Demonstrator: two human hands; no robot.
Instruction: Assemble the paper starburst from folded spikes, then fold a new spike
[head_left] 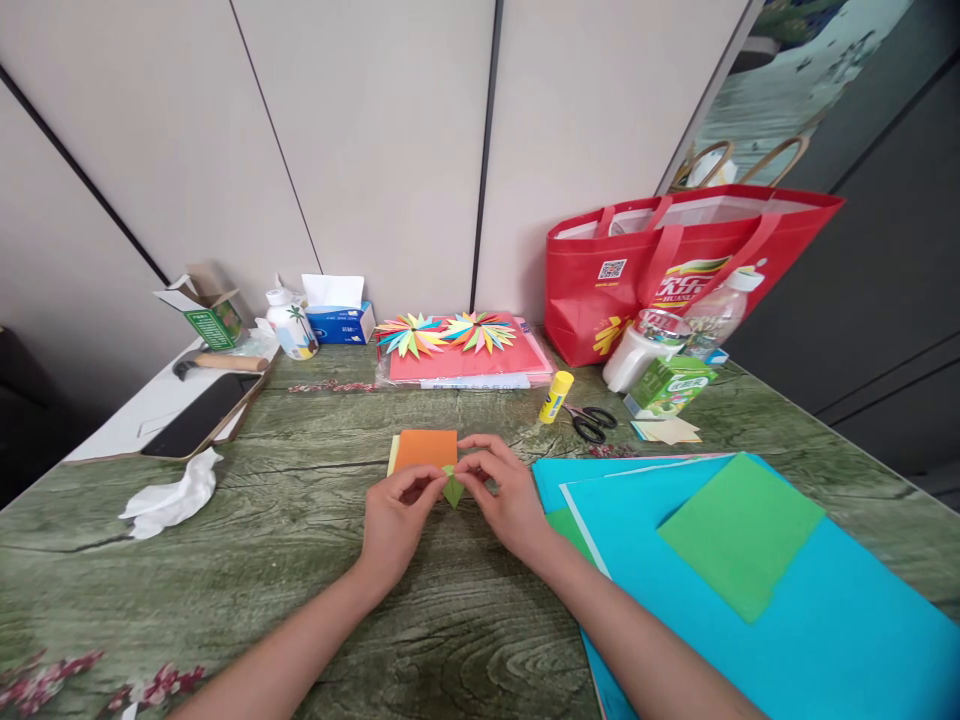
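Between my two hands is a small folded piece of green paper [453, 490], its lower end narrowing to a point. My left hand [397, 510] pinches its left side between thumb and fingertips. From the other side, my right hand [504, 492] grips it the same way, with thumb and forefinger close to the left ones. Just behind my fingers, orange paper [427, 449] lies on the table over a pale yellow sheet [394, 455]. Parts of the green fold are hidden by my fingertips.
Blue sheets [675, 540] carrying a green square [744, 535] cover the right side. Behind them are black-handled scissors [592, 422], a glue stick [555, 397] and a red bag [592, 280]. Two paper stars [478, 333] lie at the back. Crumpled tissue [174, 495] and a hammer [225, 362] are left.
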